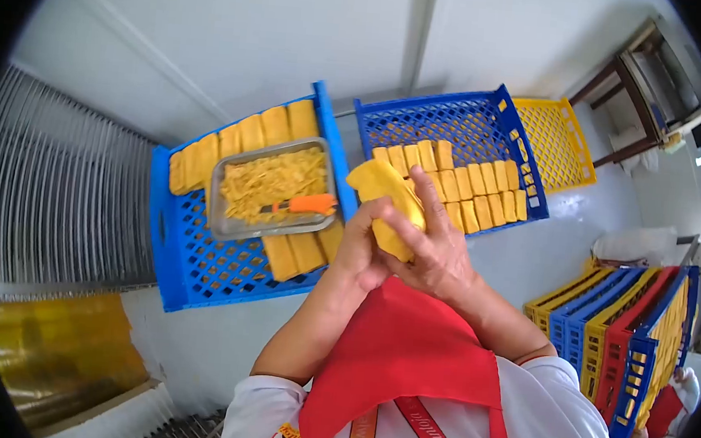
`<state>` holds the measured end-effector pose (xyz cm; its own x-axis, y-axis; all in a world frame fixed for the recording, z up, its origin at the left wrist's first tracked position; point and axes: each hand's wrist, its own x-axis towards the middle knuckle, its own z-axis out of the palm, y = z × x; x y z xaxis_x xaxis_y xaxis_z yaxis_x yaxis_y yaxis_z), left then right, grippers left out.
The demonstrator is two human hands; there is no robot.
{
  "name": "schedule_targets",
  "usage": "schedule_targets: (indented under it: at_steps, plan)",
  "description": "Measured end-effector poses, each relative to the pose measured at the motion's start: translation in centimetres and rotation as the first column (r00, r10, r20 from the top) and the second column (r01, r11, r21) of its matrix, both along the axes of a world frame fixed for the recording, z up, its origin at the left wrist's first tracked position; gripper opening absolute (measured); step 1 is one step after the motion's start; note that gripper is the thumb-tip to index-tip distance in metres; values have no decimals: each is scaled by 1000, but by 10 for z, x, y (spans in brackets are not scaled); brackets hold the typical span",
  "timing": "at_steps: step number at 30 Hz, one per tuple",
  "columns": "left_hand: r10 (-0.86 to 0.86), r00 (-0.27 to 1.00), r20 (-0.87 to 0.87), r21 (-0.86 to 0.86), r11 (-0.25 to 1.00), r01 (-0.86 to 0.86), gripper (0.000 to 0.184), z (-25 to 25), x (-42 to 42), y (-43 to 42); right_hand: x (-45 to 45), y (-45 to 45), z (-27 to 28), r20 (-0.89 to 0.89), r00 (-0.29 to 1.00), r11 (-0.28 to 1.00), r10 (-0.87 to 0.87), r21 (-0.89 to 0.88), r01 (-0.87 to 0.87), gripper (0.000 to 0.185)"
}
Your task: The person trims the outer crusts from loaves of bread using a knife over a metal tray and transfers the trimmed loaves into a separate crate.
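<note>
Both hands hold one yellow bread-like piece (pixel 387 191) in front of my chest, between the two blue crates. Its upper part bends outward, and its lower part is partly covered by my fingers. My left hand (pixel 365 241) grips it from the left, while the fingers of my right hand (pixel 438 255) wrap its right side. To the left, a metal tray (pixel 215 208) full of yellow trimmings (pixel 271 178) rests in a blue crate (pixel 171 275). An orange-handled knife (pixel 312 204) lies on the trimmings. Yellow rectangular loaves (pixel 276 124) sit around the tray.
A second blue crate (pixel 433 110) holds rows of smaller yellow pieces (pixel 472 191). Behind it is a yellow crate (pixel 554 144). Stacked coloured crates (pixel 598 321) stand at right, near another person (pixel 669 409). Metal racking (pixel 56 188) lines the left side.
</note>
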<state>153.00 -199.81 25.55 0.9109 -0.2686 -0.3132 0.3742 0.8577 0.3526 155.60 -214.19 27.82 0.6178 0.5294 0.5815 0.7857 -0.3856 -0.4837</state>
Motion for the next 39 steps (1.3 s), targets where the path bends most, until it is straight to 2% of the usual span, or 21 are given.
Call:
schedule_targets:
  at_steps: [1,3,5,7,8,9,10,11,13,16,18,21,23,24,26,27,28,30,33,35,39]
  plan:
    - [-13,1000,-12,0,1000,13,52,-4,11,-17,8,-19,-5,-12,1000,1000,-13,0,13,90]
    - [-44,977,-207,93,994,65,53,-14,29,-52,24,-61,-20,-307,946,975,-104,-221,35,86]
    - [-120,939,-321,53,988,144,59,-27,33,-72,55,-99,-47,-384,911,980,-148,-183,83,79]
    - [-71,955,-288,538,813,223,64,-52,29,-78,99,-145,-103,-568,796,976,-210,-78,203,77]
    - [-38,999,8,928,372,6,67,-51,27,-76,122,-169,-136,-772,591,959,-234,-84,271,78]
    - [-178,947,269,938,-174,-299,70,-51,22,-70,144,-193,-174,-914,337,937,-227,-111,332,80]
    - [-253,944,212,814,-489,-313,73,-61,10,-56,164,-214,-218,-934,262,896,-243,-112,430,82]
    - [-308,943,130,590,-740,-323,76,-71,-3,-44,183,-234,-263,-950,185,844,-252,-123,522,83]
    - [-199,977,-73,482,-865,-140,80,-77,-24,-42,221,-267,-356,-916,178,784,-359,-193,590,83]
    - [-63,959,-276,386,-921,51,91,-94,-47,-48,283,-273,-412,-865,117,646,-487,-267,716,83]
    - [-53,962,-269,384,-922,56,94,-106,-52,-44,320,-264,-446,-791,264,633,-551,-190,751,82]
    - [-40,970,-241,412,-909,65,98,-114,-53,-40,368,-252,-497,-717,307,604,-626,-196,772,79]
    - [3,970,-243,446,-888,114,97,-117,-54,-39,392,-241,-518,-724,344,523,-598,-28,852,77]
    - [-6,970,-244,445,-889,106,97,-116,-52,-40,401,-234,-533,-737,336,530,-586,-35,847,77]
    - [16,965,-261,434,-891,133,96,-118,-51,-40,418,-234,-578,-787,411,417,-460,217,882,76]
    - [34,964,-265,431,-890,150,95,-114,-53,-42,420,-235,-596,-813,378,444,-443,168,880,86]
    - [46,968,-245,458,-875,158,95,-114,-50,-44,421,-249,-633,-691,220,498,-688,-230,836,98]
    - [58,966,-250,415,-896,161,96,-114,-46,-44,414,-246,-620,-640,17,521,-768,-609,598,108]
    - [58,970,-236,404,-902,152,95,-113,-46,-42,413,-259,-652,-302,292,412,-908,-773,483,106]
    - [83,974,-211,416,-894,166,94,-113,-46,-42,405,-243,-600,-297,255,389,-920,-773,502,102]
    - [66,990,-127,514,-849,123,93,-111,-45,-41,400,-201,-548,-283,439,512,-853,-619,596,86]
